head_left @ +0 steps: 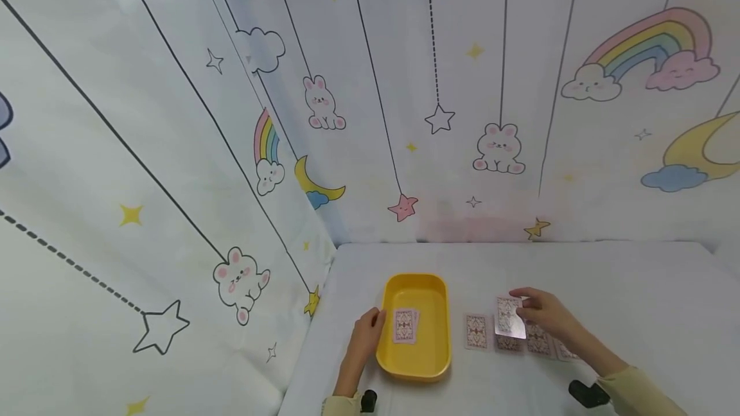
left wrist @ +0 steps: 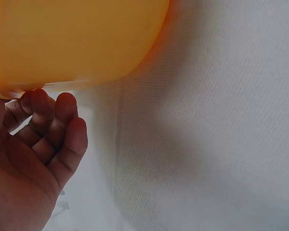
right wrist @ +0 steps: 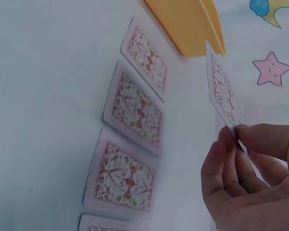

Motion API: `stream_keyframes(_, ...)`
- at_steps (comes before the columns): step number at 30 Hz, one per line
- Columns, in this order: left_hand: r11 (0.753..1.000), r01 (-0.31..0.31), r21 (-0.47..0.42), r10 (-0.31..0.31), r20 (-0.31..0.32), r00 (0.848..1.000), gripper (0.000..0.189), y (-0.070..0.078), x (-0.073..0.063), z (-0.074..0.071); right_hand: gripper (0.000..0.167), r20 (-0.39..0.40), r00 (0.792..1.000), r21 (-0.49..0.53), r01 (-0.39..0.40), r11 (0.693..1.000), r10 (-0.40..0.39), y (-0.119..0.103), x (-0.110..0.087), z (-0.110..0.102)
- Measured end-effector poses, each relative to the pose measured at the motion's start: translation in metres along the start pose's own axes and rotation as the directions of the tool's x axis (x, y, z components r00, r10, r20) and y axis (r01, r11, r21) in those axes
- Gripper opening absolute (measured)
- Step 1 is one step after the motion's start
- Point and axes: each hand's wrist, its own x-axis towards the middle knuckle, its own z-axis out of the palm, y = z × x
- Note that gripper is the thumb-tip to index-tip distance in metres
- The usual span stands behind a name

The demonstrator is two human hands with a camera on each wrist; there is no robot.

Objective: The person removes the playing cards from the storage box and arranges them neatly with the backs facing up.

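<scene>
A patterned playing card (head_left: 506, 314) is pinched between the thumb and fingers of my right hand (head_left: 546, 313), raised over a row of cards on the table. The right wrist view shows this card (right wrist: 224, 89) tilted, nearly edge-on. Under it lies a face-down card (head_left: 509, 344); another card (head_left: 476, 331) lies at the row's left end. My left hand (head_left: 364, 336) grips the left rim of a yellow tray (head_left: 413, 361), and its curled fingers (left wrist: 66, 106) touch the rim from outside. Inside the tray rests a small group of overlapping face-down cards (head_left: 404, 326).
Further right in the row are a card (head_left: 539, 341) and one partly hidden by my right forearm (head_left: 565, 352). A white cloth (head_left: 358, 281) covers the table. Behind and to the left hang white curtains (head_left: 370, 146) printed with stars, bears and rainbows.
</scene>
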Motion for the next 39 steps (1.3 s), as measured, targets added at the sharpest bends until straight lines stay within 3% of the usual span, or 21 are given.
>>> stream_keyframes(15,0.999,-0.036,-0.007,0.036,0.012,0.999,0.034,0.001,0.005,0.002,0.049,-0.019,0.999,0.006,-0.044,0.999,0.044,0.023,-0.016,-0.022)
stream_keyframes(23,1.000,0.010,0.000,-0.010,0.022,1.000,0.031,0.000,0.002,0.001,0.049,-0.030,0.997,0.014,-0.074,0.997,0.074,0.038,-0.024,-0.033)
stream_keyframes(39,1.000,0.018,0.001,-0.018,0.025,1.000,0.033,-0.001,0.000,0.001,0.050,-0.047,0.992,-0.031,-0.122,0.992,0.121,0.073,-0.037,-0.059)
